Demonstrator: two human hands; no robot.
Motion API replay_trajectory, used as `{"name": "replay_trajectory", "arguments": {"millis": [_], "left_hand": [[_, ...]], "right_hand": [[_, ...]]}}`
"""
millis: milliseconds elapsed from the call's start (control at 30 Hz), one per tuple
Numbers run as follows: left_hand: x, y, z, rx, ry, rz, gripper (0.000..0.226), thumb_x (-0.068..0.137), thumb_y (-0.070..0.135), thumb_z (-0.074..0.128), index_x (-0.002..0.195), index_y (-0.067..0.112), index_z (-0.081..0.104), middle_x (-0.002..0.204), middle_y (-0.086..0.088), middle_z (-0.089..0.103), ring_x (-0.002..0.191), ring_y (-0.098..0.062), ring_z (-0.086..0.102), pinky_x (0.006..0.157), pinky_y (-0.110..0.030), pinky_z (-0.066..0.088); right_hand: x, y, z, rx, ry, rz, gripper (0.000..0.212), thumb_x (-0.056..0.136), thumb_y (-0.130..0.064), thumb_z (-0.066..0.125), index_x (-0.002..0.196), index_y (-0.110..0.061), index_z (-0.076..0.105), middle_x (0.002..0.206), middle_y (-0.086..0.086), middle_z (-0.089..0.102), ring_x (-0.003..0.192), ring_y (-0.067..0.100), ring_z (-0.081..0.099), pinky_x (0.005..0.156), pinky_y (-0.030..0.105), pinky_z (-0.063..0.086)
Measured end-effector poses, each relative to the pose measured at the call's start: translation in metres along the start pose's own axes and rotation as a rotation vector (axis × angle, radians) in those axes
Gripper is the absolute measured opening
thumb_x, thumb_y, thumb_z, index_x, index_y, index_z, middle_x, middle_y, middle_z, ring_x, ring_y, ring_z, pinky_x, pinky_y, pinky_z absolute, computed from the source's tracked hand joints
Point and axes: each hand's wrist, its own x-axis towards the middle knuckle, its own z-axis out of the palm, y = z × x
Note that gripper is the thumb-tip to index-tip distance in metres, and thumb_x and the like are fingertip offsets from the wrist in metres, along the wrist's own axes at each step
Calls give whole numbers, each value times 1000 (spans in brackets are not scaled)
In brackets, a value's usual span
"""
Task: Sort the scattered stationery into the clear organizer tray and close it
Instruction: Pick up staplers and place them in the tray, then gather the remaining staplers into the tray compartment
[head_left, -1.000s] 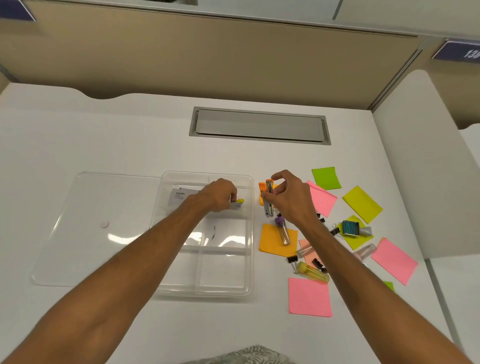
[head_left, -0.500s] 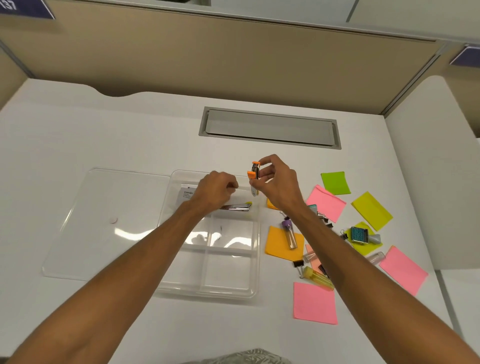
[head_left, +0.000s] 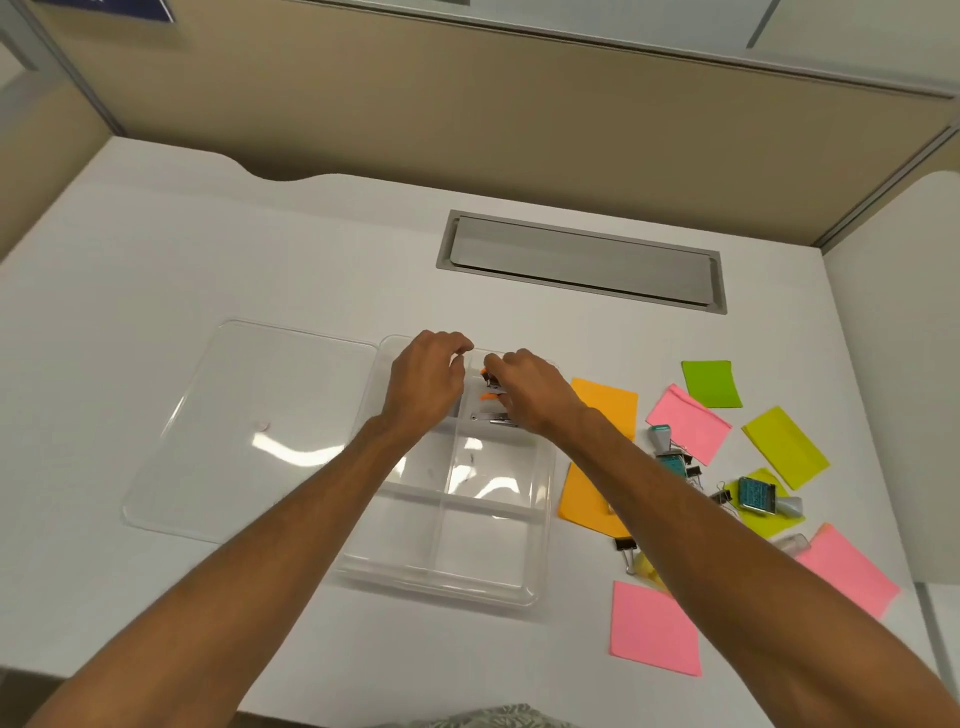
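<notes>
Right hand (head_left: 524, 395) fingers clamp the orange-tipped clip (head_left: 488, 387) over the organizer tray (head_left: 540, 519)'s far-right compartment; released crooked, it could bounce out.

We see bright, even overhead light with soft, faint shadows. White glare streaks sit on the clear tray (head_left: 543, 499) and its lid (head_left: 218, 415). Desk (head_left: 260, 249) edges bow from wide-angle distortion. Fingertips look slightly soft; forearms blur near the bottom edge.
</notes>
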Motion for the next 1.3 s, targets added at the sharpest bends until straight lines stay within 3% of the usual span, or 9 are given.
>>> {"name": "replay_trajectory", "arguments": {"millis": [267, 400, 500, 600, 767, 1000, 1133, 1300], "left_hand": [[-2, 7, 5, -20, -33, 6, 23, 93, 13, 56, 113, 16, 68, 109, 1, 71, 106, -18, 60, 93, -33, 47], [-4, 12, 5, -28, -27, 6, 23, 93, 14, 56, 113, 18, 68, 110, 3, 71, 106, -17, 59, 92, -32, 46], [-6, 20, 7, -59, -21, -3, 24, 93, 15, 56, 114, 20, 67, 110, 3, 70, 106, -17, 59, 93, -31, 45], [-11, 34, 15, -106, -39, 1, 25, 93, 16, 55, 114, 22, 67, 108, 0, 69, 103, -17, 60, 91, -31, 46], [-23, 75, 32, -135, -81, 88, 26, 92, 15, 56, 115, 18, 67, 112, -2, 68, 105, -18, 59, 90, -27, 42], [-45, 127, 72, -189, -187, 200, 22, 93, 16, 57, 112, 18, 67, 117, 1, 66, 111, -17, 55, 92, -30, 43], [-59, 148, 89, -172, -258, 241, 21, 91, 15, 58, 109, 19, 67, 117, 4, 65, 112, -18, 54, 93, -34, 44], [-79, 164, 102, -176, -336, 225, 21, 89, 14, 57, 108, 20, 66, 116, 7, 63, 109, -15, 53, 87, -35, 46]], "right_hand": [[2, 0, 9, -92, -47, -44, 38, 90, -30, 65, 116, -5, 52, 103, 18, 65, 95, 35, 56, 74, 42, 43], [-4, 2, 10, -23, 58, -32, 33, 83, -23, 75, 105, -4, 57, 93, 17, 65, 86, 33, 56, 68, 41, 44], [-23, 4, 2, 85, 202, 59, 25, 85, -13, 68, 107, -5, 59, 96, 15, 66, 88, 32, 57, 67, 39, 48], [-50, 17, -5, 239, 341, 171, 21, 90, -13, 61, 110, -7, 61, 100, 12, 68, 94, 29, 59, 70, 40, 52], [-103, 58, -7, 292, 399, 368, 20, 92, -17, 56, 109, -12, 63, 99, 5, 68, 91, 25, 60, 70, 39, 51], [-183, 112, -11, 262, 286, 599, 23, 89, -24, 62, 111, -16, 61, 104, 4, 66, 92, 23, 60, 73, 33, 46], [-214, 129, -11, 292, 88, 742, 20, 84, -28, 63, 102, -19, 62, 95, 5, 69, 88, 25, 63, 70, 33, 49], [-229, 134, -5, 207, -32, 729, 23, 86, -35, 60, 99, -16, 63, 95, 4, 66, 88, 27, 62, 64, 29, 40]]}}
